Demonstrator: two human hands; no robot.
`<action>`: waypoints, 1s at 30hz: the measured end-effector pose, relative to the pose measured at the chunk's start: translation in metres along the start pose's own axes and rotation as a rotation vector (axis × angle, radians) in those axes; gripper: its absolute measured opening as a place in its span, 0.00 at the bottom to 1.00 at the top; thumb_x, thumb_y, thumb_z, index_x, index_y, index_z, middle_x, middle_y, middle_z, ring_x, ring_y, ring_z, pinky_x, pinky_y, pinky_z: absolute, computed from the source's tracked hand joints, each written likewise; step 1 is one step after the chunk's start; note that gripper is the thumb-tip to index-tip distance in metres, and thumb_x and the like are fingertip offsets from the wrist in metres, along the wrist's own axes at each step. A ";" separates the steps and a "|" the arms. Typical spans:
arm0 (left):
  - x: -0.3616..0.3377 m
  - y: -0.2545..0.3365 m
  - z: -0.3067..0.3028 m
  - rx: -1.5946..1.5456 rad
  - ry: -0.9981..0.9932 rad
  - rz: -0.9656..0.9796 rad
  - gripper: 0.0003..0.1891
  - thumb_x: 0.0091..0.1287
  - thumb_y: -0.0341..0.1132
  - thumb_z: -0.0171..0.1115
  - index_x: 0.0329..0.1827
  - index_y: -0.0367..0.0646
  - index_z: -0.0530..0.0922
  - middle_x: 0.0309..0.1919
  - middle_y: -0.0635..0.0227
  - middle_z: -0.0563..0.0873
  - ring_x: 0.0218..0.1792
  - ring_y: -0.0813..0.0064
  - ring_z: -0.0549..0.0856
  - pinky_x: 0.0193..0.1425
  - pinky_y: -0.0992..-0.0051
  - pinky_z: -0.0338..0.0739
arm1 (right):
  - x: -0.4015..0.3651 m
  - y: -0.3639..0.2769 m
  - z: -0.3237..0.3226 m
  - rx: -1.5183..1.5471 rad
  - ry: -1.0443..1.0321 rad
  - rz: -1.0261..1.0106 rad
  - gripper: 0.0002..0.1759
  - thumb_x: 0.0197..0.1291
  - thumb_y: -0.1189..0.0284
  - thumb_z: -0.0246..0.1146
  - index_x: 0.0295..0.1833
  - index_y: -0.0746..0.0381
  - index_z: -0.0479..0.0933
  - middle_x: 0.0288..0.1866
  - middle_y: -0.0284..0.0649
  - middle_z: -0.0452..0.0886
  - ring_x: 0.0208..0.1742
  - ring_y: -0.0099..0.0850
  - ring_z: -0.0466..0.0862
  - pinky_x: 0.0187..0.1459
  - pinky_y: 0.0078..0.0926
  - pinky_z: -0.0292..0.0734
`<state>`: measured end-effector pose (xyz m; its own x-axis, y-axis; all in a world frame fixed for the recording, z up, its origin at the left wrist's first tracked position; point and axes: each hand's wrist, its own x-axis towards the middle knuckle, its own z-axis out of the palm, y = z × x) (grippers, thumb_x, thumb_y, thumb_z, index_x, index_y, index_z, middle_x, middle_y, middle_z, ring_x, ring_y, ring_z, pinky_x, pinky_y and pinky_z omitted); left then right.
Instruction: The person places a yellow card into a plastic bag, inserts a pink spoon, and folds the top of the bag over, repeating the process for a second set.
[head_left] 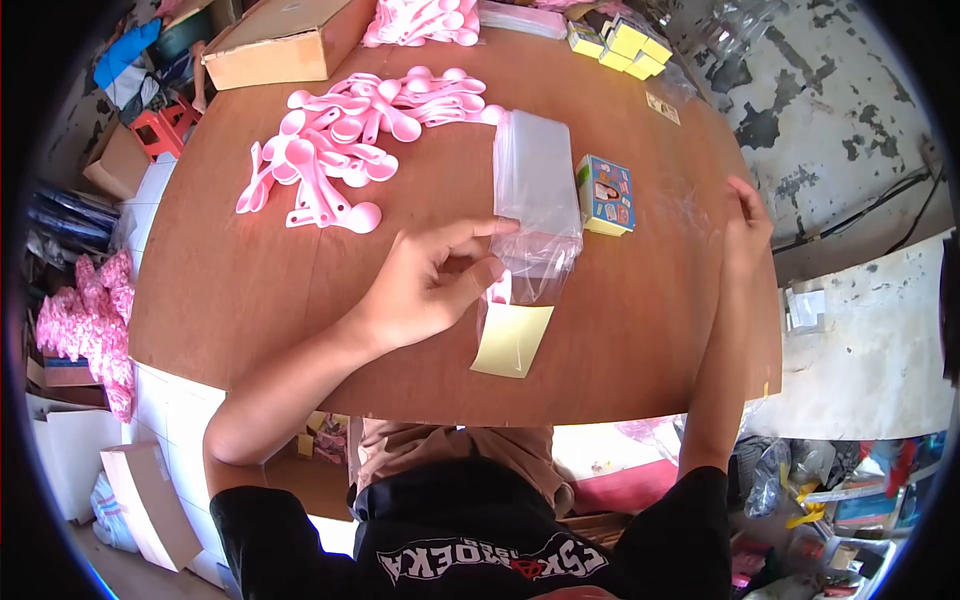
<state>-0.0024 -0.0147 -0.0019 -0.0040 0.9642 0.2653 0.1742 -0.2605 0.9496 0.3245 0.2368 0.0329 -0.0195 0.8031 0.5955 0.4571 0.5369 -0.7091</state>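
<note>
My left hand (435, 275) is over the near middle of the table, thumb and index finger closing on a clear bag with a bit of pink inside. A pale yellow card (512, 341) shows in or under that bag. Just beyond lies a stack of clear plastic bags (535, 175), which my index fingertip touches. My right hand (743, 228) is near the table's right edge, fingers curled; whether anything is in them is too small to tell. A blue and yellow box of cards (606, 194) stands right of the stack. Pink spoons (318, 180) lie heaped to the left.
On the wooden table (400, 380), a cardboard box (280, 45) and a bag of pink spoons (425, 20) sit at the back. Several yellow card stacks (625, 42) are at the back right, near a small card (662, 108). A wall borders the right side.
</note>
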 end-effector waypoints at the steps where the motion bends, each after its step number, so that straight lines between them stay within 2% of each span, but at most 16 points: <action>1: 0.001 -0.002 0.001 -0.001 0.009 0.000 0.20 0.68 0.22 0.60 0.63 0.35 0.75 0.30 0.68 0.88 0.35 0.87 0.79 0.45 0.82 0.73 | -0.012 -0.037 0.006 0.113 -0.129 0.069 0.12 0.64 0.74 0.63 0.52 0.63 0.82 0.47 0.40 0.86 0.48 0.27 0.85 0.51 0.24 0.79; 3: 0.001 -0.003 0.000 0.029 -0.005 0.012 0.20 0.68 0.22 0.60 0.64 0.35 0.75 0.31 0.68 0.88 0.36 0.87 0.80 0.45 0.82 0.73 | -0.040 -0.095 0.019 0.272 -0.424 0.146 0.13 0.65 0.73 0.64 0.53 0.65 0.81 0.47 0.39 0.86 0.48 0.26 0.84 0.50 0.23 0.79; 6: 0.001 -0.006 0.000 0.000 -0.010 0.011 0.20 0.69 0.23 0.60 0.65 0.35 0.74 0.34 0.67 0.88 0.39 0.86 0.81 0.47 0.81 0.74 | -0.073 -0.119 0.038 0.385 -1.016 0.224 0.15 0.65 0.71 0.66 0.54 0.67 0.79 0.46 0.39 0.86 0.46 0.25 0.85 0.48 0.23 0.80; 9: 0.002 -0.009 -0.002 -0.047 -0.012 -0.013 0.21 0.70 0.23 0.59 0.66 0.36 0.72 0.36 0.67 0.88 0.41 0.84 0.82 0.48 0.80 0.75 | -0.105 -0.118 0.058 0.432 -1.210 0.220 0.16 0.64 0.70 0.68 0.52 0.69 0.78 0.43 0.40 0.85 0.44 0.23 0.85 0.45 0.21 0.80; 12: 0.003 -0.008 0.000 -0.113 -0.010 -0.040 0.20 0.71 0.24 0.59 0.66 0.36 0.72 0.37 0.66 0.88 0.42 0.84 0.82 0.48 0.79 0.76 | -0.125 -0.113 0.068 0.669 -1.050 0.292 0.11 0.67 0.75 0.64 0.49 0.71 0.78 0.42 0.39 0.84 0.45 0.24 0.85 0.46 0.21 0.81; 14: 0.003 -0.010 0.003 -0.187 -0.010 -0.060 0.20 0.71 0.24 0.60 0.65 0.35 0.73 0.37 0.66 0.88 0.41 0.84 0.82 0.48 0.79 0.77 | -0.130 -0.112 0.068 0.671 -1.006 0.312 0.10 0.67 0.76 0.63 0.49 0.71 0.78 0.42 0.38 0.84 0.45 0.23 0.84 0.45 0.21 0.81; 16: 0.005 -0.016 0.007 -0.281 -0.016 -0.095 0.15 0.68 0.25 0.64 0.58 0.35 0.79 0.39 0.65 0.89 0.39 0.83 0.85 0.45 0.79 0.81 | -0.133 -0.109 0.068 0.669 -0.954 0.331 0.08 0.67 0.78 0.63 0.48 0.71 0.79 0.42 0.38 0.83 0.45 0.23 0.84 0.45 0.20 0.82; 18: 0.005 -0.016 0.007 -0.250 -0.005 -0.113 0.13 0.68 0.25 0.64 0.54 0.35 0.81 0.39 0.65 0.88 0.39 0.82 0.85 0.46 0.79 0.82 | -0.136 -0.106 0.070 0.665 -0.841 0.280 0.08 0.66 0.78 0.64 0.47 0.70 0.79 0.42 0.38 0.84 0.43 0.22 0.84 0.43 0.19 0.82; 22: 0.005 -0.023 0.009 -0.294 0.035 -0.097 0.08 0.68 0.25 0.65 0.47 0.34 0.84 0.40 0.65 0.88 0.41 0.81 0.86 0.46 0.79 0.82 | -0.140 -0.100 0.071 0.684 -0.825 0.255 0.08 0.66 0.79 0.64 0.48 0.70 0.80 0.41 0.38 0.84 0.40 0.21 0.84 0.40 0.18 0.81; 25: 0.005 -0.019 0.009 -0.249 0.048 -0.066 0.06 0.68 0.26 0.65 0.45 0.35 0.85 0.41 0.63 0.89 0.42 0.79 0.86 0.48 0.77 0.83 | -0.140 -0.097 0.071 0.713 -0.786 0.191 0.07 0.66 0.80 0.63 0.47 0.68 0.83 0.39 0.38 0.85 0.37 0.21 0.84 0.38 0.18 0.80; 28: 0.004 -0.020 0.008 -0.259 0.055 -0.042 0.07 0.67 0.24 0.65 0.46 0.35 0.85 0.40 0.65 0.89 0.41 0.80 0.86 0.47 0.78 0.83 | -0.134 -0.090 0.070 0.740 -0.847 0.128 0.08 0.65 0.83 0.62 0.47 0.68 0.84 0.40 0.40 0.85 0.38 0.22 0.84 0.39 0.19 0.80; 30: 0.004 -0.020 0.006 -0.259 0.043 -0.035 0.07 0.67 0.23 0.64 0.46 0.36 0.85 0.41 0.64 0.89 0.42 0.79 0.86 0.47 0.77 0.83 | -0.131 -0.086 0.070 0.773 -0.867 -0.008 0.10 0.63 0.86 0.60 0.46 0.68 0.84 0.43 0.42 0.84 0.40 0.24 0.84 0.40 0.20 0.79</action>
<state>-0.0003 -0.0053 -0.0210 -0.0481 0.9713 0.2330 -0.0848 -0.2364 0.9679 0.2252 0.1032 -0.0105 -0.7590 0.5459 0.3549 -0.2047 0.3173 -0.9260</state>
